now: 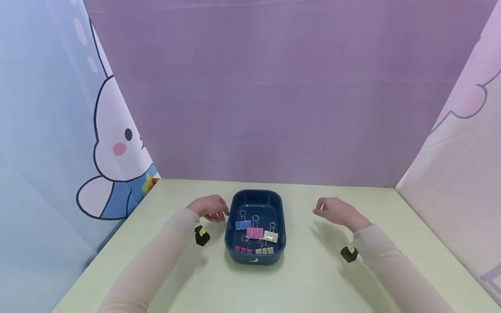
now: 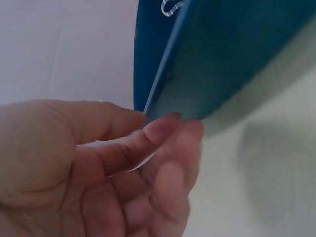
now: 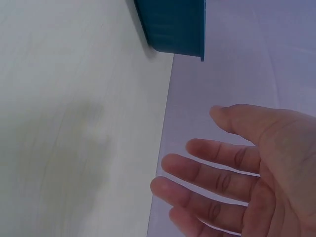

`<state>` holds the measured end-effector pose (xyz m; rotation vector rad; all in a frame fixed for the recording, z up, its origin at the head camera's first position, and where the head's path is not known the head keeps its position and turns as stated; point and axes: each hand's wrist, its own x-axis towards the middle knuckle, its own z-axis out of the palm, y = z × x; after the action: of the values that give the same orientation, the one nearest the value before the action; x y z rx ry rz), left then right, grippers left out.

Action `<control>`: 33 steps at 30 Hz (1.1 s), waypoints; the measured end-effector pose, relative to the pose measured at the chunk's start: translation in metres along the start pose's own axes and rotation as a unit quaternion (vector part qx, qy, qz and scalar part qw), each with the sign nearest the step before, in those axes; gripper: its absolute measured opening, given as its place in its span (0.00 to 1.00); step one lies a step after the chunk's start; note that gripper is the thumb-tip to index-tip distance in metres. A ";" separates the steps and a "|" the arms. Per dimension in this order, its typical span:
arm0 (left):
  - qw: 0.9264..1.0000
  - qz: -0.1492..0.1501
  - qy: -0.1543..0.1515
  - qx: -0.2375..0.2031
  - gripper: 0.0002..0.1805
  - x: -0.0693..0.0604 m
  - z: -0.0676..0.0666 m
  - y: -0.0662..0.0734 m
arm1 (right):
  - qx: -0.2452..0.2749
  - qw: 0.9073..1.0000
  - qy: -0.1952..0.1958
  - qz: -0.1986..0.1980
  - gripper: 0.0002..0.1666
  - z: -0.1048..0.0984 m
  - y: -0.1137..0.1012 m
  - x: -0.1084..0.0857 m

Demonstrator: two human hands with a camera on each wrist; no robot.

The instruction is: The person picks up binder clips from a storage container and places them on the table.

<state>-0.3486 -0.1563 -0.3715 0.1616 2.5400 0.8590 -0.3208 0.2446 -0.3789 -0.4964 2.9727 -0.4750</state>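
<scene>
A dark blue tray (image 1: 255, 259) stands on the table with several binder clips in it. Toward its left side lies a blue clip (image 1: 243, 225), with a pink clip (image 1: 255, 233) and a pale yellow clip (image 1: 271, 236) beside it. Nearer the front are a dark pink clip (image 1: 243, 250) and a yellowish one (image 1: 265, 251). My left hand (image 1: 211, 207) is at the tray's left rim, fingers loosely bent; whether the fingertips (image 2: 168, 123) touch the rim is unclear. Apart from the tray, to its right, my right hand (image 1: 338, 211) hovers with relaxed fingers, holding nothing.
The pale table (image 1: 305, 282) meets a purple cloth backdrop (image 1: 274, 95) at the rear. A blue curtain with a cartoon rabbit (image 1: 117, 126) hangs on the left, a pale pink one (image 1: 465, 174) on the right. Each wrist carries a small black device (image 1: 201, 237).
</scene>
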 end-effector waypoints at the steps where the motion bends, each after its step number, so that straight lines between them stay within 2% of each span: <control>1: 1.000 -0.004 -0.009 -0.019 0.13 0.000 0.001 0.000 | 0.002 1.000 -0.001 0.001 0.14 0.000 0.000 0.000; 5: 0.996 -0.013 -0.029 -0.084 0.15 0.002 0.005 -0.003 | 0.009 1.000 -0.003 0.000 0.14 0.002 0.000 0.000; 10: 0.990 -0.028 -0.031 -0.138 0.15 0.004 0.008 -0.004 | 0.016 1.000 -0.008 -0.002 0.14 0.003 0.001 0.000; 16: 0.984 -0.031 -0.037 -0.169 0.14 0.001 0.008 -0.002 | 0.022 1.000 -0.011 -0.008 0.15 0.002 0.002 0.001; 21: 0.984 -0.037 -0.041 -0.169 0.14 0.002 0.006 0.000 | 0.033 0.999 -0.012 -0.012 0.14 0.001 -0.004 0.003; 26: 0.986 -0.041 -0.041 -0.156 0.14 0.004 0.005 0.001 | 0.051 0.998 -0.018 -0.026 0.13 -0.003 -0.035 0.003; 33: 0.986 -0.043 -0.041 -0.153 0.14 0.003 0.007 0.002 | 0.127 0.989 -0.003 -0.081 0.06 0.003 -0.107 -0.001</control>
<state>-0.3479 -0.1501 -0.3766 -0.0080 2.2871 1.1674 -0.2870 0.1482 -0.3474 -0.7107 2.8208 -0.8508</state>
